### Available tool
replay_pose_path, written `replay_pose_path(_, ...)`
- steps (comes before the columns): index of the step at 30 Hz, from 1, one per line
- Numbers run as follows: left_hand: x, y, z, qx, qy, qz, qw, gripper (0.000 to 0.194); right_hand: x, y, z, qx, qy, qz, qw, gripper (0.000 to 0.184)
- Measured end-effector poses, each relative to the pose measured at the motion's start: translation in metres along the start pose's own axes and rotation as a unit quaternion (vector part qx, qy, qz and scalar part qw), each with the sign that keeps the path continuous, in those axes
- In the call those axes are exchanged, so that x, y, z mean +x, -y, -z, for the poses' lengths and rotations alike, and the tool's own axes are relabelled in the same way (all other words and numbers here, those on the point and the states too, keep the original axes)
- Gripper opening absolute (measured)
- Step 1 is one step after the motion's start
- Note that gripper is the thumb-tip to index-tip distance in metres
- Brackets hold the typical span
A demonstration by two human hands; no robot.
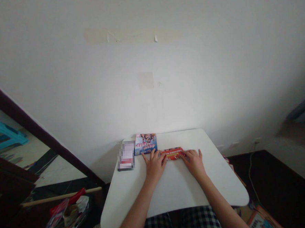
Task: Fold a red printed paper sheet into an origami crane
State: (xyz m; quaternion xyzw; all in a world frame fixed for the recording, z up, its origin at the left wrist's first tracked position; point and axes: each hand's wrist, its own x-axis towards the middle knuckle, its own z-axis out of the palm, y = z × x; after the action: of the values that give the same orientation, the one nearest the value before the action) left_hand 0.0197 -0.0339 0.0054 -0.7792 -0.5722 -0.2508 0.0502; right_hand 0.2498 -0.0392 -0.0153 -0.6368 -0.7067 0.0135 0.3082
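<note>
Pressing evenly from both ends should steady the red printed strip (pixel 172 154), which lies between your left hand (pixel 154 164) and right hand (pixel 195 162); your fingers touch its ends, though whether they pinch or merely rest is unclear, fingertips cover its corners, and pixels mask the phone-like slab (pixel 126 157) left of your grip

The light in here is soft and rather dim, its source out of sight. The wall (pixel 204 76) glows palest just above the white table (pixel 218 178), then greys toward the corners. A faint shadow lies left of the tabletop; the floor (pixel 277 171) sinks nearly to black. Coarse blocks blur the phone (pixel 126 157), the red packet's (pixel 172 154) lettering looks soft, and the outer edges seem stretched.
</note>
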Motion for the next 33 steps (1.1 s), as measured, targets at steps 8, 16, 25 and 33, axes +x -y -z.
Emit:
replay_pose_path(8,0.0014,-0.0017,0.0013,0.009,0.008,0.002,1.000,0.031,0.0025,0.0035,-0.0007,-0.034,0.009,-0.010,0.999,0.032)
replay_pose_path(16,0.0004,-0.0014,0.0000,0.008,0.023,0.008,1.000,0.036,-0.0003,0.0085,0.0012,-0.075,0.000,0.011,0.997,0.028)
replay_pose_path(25,0.0009,-0.0006,-0.0018,0.008,0.015,0.004,1.000,0.035,-0.0001,0.0093,0.0040,-0.074,0.020,0.007,0.997,0.030)
replay_pose_path(33,0.0037,-0.0010,-0.0036,0.003,0.016,0.010,1.000,0.034,0.0020,0.0094,0.0026,-0.077,0.019,0.000,0.997,0.033)
